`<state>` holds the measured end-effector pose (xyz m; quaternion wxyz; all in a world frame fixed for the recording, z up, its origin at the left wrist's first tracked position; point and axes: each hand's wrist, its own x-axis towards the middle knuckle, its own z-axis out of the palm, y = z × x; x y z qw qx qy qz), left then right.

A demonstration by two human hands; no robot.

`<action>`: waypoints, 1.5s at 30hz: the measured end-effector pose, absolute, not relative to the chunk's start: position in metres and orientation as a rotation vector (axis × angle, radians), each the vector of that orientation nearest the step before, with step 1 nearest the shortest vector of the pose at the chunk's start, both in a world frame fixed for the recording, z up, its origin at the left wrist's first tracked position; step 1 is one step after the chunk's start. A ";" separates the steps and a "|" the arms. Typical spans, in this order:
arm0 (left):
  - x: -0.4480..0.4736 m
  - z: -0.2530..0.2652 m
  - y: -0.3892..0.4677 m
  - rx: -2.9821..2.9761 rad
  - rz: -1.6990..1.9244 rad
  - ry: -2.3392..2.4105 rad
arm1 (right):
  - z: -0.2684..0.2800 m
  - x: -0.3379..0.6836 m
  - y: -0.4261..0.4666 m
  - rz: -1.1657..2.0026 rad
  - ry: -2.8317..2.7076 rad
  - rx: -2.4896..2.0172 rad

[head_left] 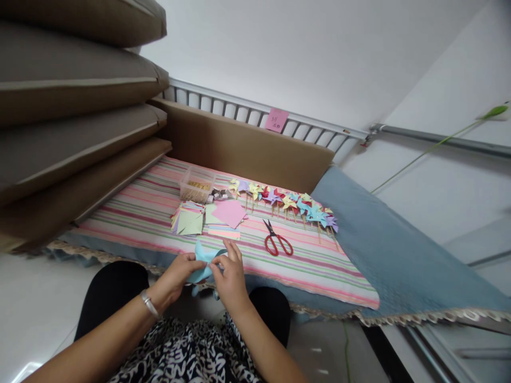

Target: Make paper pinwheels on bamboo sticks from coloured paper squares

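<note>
A light-blue paper pinwheel [203, 253], its blades partly folded in, is held over the near edge of the striped cloth. My left hand [181, 271] pinches its left side between thumb and fingers. On its right, my right hand [230, 271] has thumb and forefinger closed at the paper's middle, while the other fingers stick up. Whether a pin is between those fingertips is too small to tell. Red-handled scissors [275, 240] lie open to the right of my hands. Beyond my hands are stacked cut paper squares [190, 222] and a pink paper sheet [230, 213].
A clear plastic box [195, 185] with small golden pieces stands behind the paper. Finished pinwheels on sticks [289, 202] lie in a row at the back right. Large brown cushions [83, 90] are stacked at left. A brown board [239, 143] borders the striped cloth [311, 271].
</note>
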<state>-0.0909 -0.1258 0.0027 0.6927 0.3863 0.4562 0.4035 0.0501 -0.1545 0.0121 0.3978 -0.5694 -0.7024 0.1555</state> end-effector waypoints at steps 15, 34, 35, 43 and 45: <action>-0.095 0.003 -0.130 0.847 0.922 0.980 | 0.012 0.046 -0.152 0.343 -1.800 -1.494; -0.093 0.011 -0.134 0.842 0.987 0.967 | -0.001 0.045 -0.149 1.342 -0.963 -1.192; -0.091 0.012 -0.135 0.843 0.987 0.974 | 0.000 0.043 -0.150 1.342 -0.964 -1.184; -0.080 0.005 -0.129 0.846 0.999 1.025 | -0.002 0.049 -0.145 1.258 -1.039 -1.241; -0.077 0.004 -0.129 0.844 1.014 1.019 | -0.009 0.052 -0.140 1.211 -1.097 -1.259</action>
